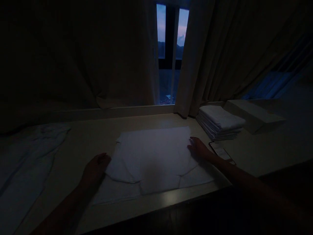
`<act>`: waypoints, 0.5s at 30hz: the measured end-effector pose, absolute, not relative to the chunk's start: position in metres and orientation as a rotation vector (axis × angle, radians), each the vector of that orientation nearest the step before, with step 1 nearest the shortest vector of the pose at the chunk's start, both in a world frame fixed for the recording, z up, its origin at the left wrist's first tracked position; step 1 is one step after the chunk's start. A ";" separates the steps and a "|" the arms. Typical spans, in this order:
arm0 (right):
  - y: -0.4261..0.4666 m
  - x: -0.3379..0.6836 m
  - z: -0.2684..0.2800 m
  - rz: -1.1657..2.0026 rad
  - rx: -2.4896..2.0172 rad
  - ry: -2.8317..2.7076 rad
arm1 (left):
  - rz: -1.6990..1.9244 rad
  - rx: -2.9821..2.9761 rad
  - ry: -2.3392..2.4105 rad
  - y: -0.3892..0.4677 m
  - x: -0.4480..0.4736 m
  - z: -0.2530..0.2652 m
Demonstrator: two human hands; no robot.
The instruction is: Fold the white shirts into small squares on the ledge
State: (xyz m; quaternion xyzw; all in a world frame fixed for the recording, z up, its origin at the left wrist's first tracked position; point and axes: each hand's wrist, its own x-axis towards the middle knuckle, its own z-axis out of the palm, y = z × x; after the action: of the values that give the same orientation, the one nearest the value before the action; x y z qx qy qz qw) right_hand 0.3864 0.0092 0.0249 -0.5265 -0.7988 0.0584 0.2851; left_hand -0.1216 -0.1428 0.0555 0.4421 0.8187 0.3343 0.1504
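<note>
A white garment lies spread on the pale counter, partly folded, with layered flaps along its near side. My left hand is at its left edge, fingers curled and closed on the cloth there. On the opposite side, my right hand has its thumb and fingers closed on the right edge. The dim light hides much of the finger detail.
To the right stands a stack of folded white cloths, with a pale box behind it. A dark-edged flat object lies near my right forearm. More white cloth is spread at left. Curtains flank the window.
</note>
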 end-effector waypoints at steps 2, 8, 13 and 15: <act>-0.024 0.390 0.011 0.127 -1.425 -2.142 | 0.946 1.240 2.400 -0.172 -0.118 0.039; -0.108 0.400 -0.016 -0.011 -1.502 -2.141 | 0.908 1.589 2.411 -0.227 -0.085 0.010; -0.114 0.415 -0.025 -0.065 -1.628 -2.114 | 0.894 1.705 2.426 -0.247 -0.068 0.000; -0.110 0.420 -0.028 -0.083 -1.650 -2.092 | 0.863 1.694 2.441 -0.256 -0.065 -0.005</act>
State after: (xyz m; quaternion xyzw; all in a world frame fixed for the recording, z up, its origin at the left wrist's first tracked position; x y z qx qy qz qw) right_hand 0.4199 -0.1103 -0.0277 -0.6016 -0.7627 -0.0304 0.2357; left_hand -0.0647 -0.2563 -0.0046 0.5473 0.7887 0.2790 0.0236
